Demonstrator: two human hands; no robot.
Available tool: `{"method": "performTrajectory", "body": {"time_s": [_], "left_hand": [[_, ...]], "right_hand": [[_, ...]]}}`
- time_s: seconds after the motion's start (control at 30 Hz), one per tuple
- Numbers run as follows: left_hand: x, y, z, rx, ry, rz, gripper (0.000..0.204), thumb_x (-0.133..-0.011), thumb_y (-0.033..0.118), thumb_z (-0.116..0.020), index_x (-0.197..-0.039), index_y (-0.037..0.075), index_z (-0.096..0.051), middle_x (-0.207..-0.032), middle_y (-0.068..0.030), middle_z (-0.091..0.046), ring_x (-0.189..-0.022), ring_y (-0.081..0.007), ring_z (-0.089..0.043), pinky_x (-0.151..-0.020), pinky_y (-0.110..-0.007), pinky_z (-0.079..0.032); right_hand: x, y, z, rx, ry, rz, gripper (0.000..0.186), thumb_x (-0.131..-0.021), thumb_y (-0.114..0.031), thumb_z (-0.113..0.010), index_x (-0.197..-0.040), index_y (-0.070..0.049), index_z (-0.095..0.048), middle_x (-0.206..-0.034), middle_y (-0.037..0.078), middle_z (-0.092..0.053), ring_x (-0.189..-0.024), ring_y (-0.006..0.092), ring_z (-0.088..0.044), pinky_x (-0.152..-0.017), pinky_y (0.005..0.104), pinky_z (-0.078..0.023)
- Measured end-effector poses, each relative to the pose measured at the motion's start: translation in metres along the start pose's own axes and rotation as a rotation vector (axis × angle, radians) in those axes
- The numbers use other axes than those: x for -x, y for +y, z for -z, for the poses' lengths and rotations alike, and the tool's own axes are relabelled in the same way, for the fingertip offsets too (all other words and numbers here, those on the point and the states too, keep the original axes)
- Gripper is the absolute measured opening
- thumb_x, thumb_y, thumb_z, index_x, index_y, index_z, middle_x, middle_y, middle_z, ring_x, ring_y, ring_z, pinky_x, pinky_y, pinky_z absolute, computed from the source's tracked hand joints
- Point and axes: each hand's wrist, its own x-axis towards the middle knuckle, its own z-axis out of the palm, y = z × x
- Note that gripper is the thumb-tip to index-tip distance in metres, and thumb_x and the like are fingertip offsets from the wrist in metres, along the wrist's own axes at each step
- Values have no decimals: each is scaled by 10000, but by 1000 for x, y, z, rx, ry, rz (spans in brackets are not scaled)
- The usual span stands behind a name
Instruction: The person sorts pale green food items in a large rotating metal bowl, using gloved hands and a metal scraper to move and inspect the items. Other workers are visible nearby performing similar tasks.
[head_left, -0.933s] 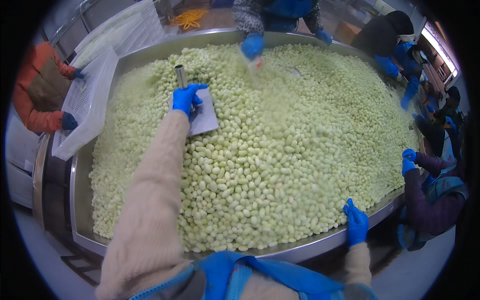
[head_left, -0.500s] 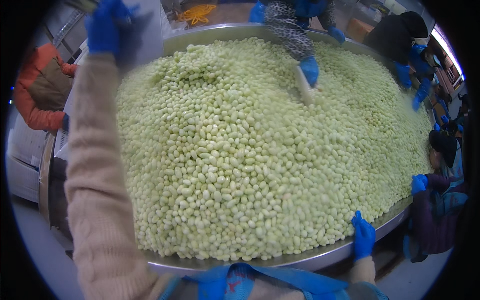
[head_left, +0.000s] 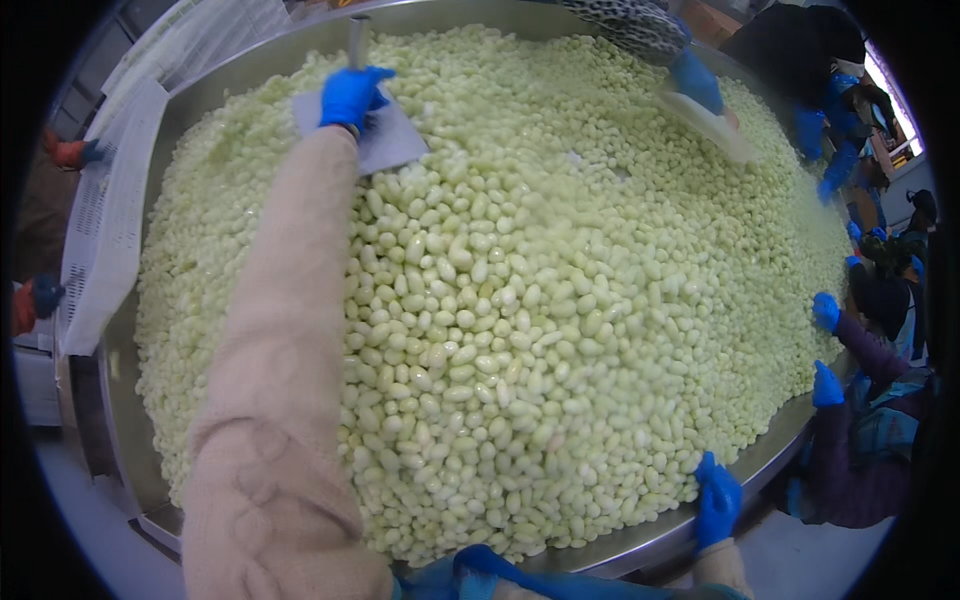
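A wide metal tray [head_left: 655,548] is heaped with pale green, oval, bean-like pieces [head_left: 480,300]. My left arm reaches across to the far left part of the heap. There my left hand [head_left: 348,98], in a blue glove, is closed around a flat whitish scraper [head_left: 398,142]. Its plate lies low over the pieces, and a narrow handle end [head_left: 358,40] sticks out beyond the hand. By the near right rim rests my right hand [head_left: 718,500], also gloved in blue, with fingers stretched toward the edge of the heap and nothing seen in them.
Across the tray, a co-worker's blue-gloved hand [head_left: 697,82] holds a whitish scraper [head_left: 712,128] on the heap. More gloved co-workers stand along the right rim. A white perforated crate [head_left: 112,215] is at the left edge, with an orange-sleeved person's hands [head_left: 45,297] beside it.
My left hand has come down from above the far left rim onto the heap with the scraper. The co-worker's scraper has moved right. My right hand stays by the rim.
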Motion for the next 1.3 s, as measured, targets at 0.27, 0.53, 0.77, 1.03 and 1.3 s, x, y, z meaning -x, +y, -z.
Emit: {"method": "performTrajectory", "body": {"time_s": [0.27,0.53,0.77,1.03,1.3], "left_hand": [[56,39,64,199,-37,-77,265,-930,227,-589,-1082,121,-780,-663,-78,-606,-521,-172,-619,-471,-297,-505],[29,201,199,261,418,-477,269,-941,304,-595,-934,71,-729,-665,-33,-553,-586,-158,-565,-610,-311,-536],[-53,-53,178,155,514,41,313,-877,347,-682,-918,47,-765,-794,-96,-681,-701,-167,-628,-670,-328,-515],[35,-49,168,337,406,237,275,-880,181,-698,-1100,20,-733,-730,-89,-609,-619,-181,-577,-609,-362,-520],[39,127,198,200,392,-189,300,-982,275,-587,-1138,37,-682,-860,-46,-636,-860,-185,-688,-648,-352,-591]], "right_hand": [[-2,3,0,50,-19,-49,257,-939,-9,-560,-1154,27,-697,-848,145,-689,-752,256,-647,-680,358,-497],[20,37,-11,-13,-33,-122,175,-974,-41,-572,-1057,57,-691,-777,117,-646,-673,188,-583,-628,322,-468],[8,13,0,69,-43,-96,245,-918,-7,-559,-1114,26,-702,-814,139,-664,-717,265,-623,-687,378,-484],[3,8,-5,110,16,-41,195,-938,-49,-582,-1076,-2,-712,-735,144,-617,-660,285,-593,-581,385,-439],[0,-5,2,4,-45,-93,225,-954,-7,-546,-1123,31,-689,-840,161,-665,-728,275,-633,-638,358,-476]]}}
